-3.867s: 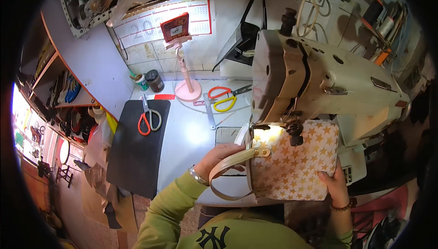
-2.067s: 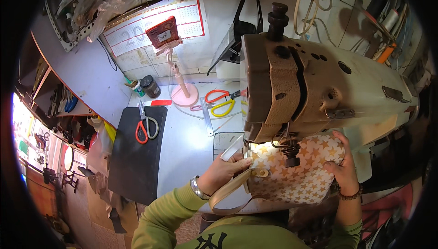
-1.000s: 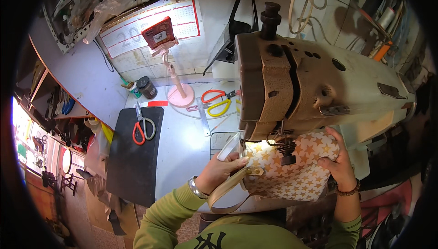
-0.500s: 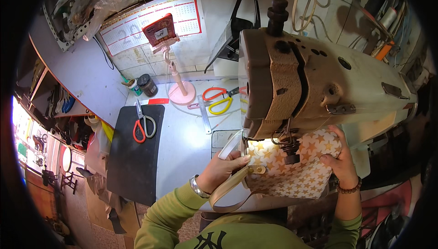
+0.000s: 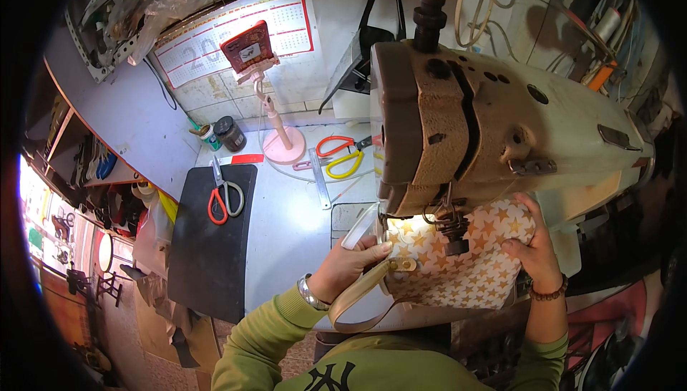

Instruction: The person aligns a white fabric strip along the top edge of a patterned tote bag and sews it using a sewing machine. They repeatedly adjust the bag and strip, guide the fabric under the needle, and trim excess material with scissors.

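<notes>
A white bag with gold stars (image 5: 458,266) lies under the head of a large brown and cream sewing machine (image 5: 436,126). My left hand (image 5: 352,262) pinches the bag's left edge close to the needle area, thumb on top. A beige strap (image 5: 358,292), fixed to the bag with a riveted tab, loops down below that hand. At the bag's right side, my right hand (image 5: 535,248) grips the fabric, thumb on the upper face and fingers around the far edge. The needle and presser foot are hidden behind the machine head, where a lamp glows.
Left on the table is a black mat (image 5: 207,248) bearing red-and-grey scissors (image 5: 220,201). Farther back lie a metal ruler (image 5: 320,180), orange-and-yellow handled scissors (image 5: 347,156), a pink phone stand (image 5: 284,145) and two small jars (image 5: 229,133). A black-strapped bag (image 5: 365,54) hangs behind.
The view has shifted very slightly. Both hands keep their hold, and the bag stays almost where it was under the machine.
</notes>
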### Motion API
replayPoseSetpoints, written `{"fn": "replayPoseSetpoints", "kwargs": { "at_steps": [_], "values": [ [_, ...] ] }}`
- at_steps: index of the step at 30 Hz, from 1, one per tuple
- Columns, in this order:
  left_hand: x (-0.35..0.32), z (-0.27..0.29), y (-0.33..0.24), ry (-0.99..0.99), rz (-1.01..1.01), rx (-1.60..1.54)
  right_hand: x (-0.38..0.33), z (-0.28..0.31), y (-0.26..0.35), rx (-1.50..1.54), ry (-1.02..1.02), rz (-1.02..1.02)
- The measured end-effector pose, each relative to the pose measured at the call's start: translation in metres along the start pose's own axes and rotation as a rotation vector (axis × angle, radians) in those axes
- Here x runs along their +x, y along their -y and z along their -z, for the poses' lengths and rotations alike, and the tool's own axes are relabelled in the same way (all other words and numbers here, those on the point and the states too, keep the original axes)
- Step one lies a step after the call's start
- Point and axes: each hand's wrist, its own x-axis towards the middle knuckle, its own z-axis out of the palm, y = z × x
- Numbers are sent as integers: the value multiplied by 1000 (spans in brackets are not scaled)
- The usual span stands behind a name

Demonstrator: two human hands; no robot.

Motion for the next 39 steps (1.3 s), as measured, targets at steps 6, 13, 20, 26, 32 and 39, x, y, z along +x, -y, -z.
{"fn": "replayPoseSetpoints", "kwargs": {
  "at_steps": [6, 13, 20, 26, 32, 39],
  "values": [
    [-2, -4, 8, 88, -82, -86, -1, -4, -3, -69, -35, 83],
    [-7, 21, 69, 183, -169, -63, -29, -6, -39, 149, -96, 16],
    [-6, 18, 143, 358, -130, -76, -89, -6, -94, 146, -100, -132],
    [-43, 2, 132, 370, -128, -22, -100, -5, -70, 77, -143, -147],
    [-74, -16, 113, 340, -229, 154, -97, -8, -24, 15, -123, -194],
    [-92, -32, 83, 270, -585, 754, -82, -1, 7, 44, -68, -295]
  ]
}}
